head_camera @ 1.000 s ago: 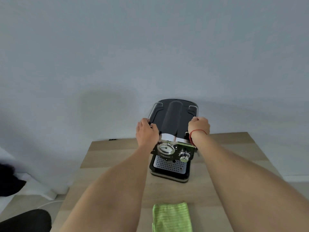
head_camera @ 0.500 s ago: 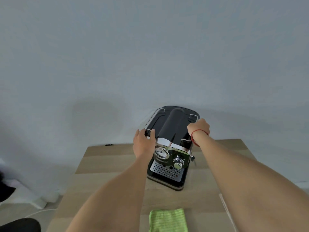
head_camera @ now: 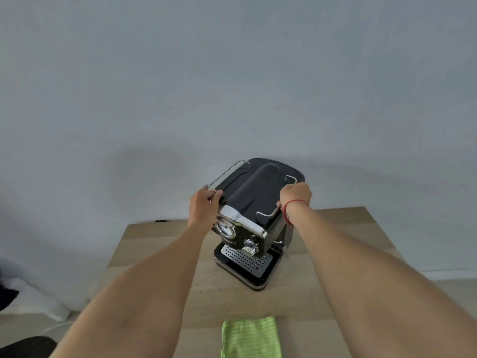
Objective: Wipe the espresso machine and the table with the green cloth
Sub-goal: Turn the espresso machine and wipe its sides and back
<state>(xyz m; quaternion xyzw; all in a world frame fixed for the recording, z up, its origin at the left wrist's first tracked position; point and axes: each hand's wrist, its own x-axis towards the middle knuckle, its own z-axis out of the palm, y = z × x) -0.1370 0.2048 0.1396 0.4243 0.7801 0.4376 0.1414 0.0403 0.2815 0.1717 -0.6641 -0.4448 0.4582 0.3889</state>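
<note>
While both hands hold it by the top, the black espresso machine [head_camera: 253, 197] stands on the wooden table [head_camera: 160, 244], turned at a slant to the table's edges. The left hand [head_camera: 202, 206] curls its fingers round the wire rail at the top's left corner. The right hand [head_camera: 295, 193], with a red string [head_camera: 286, 211] at the wrist, closes over the right rail. The green cloth [head_camera: 250, 337] lies folded at the table's near edge, apart from the machine.
</note>
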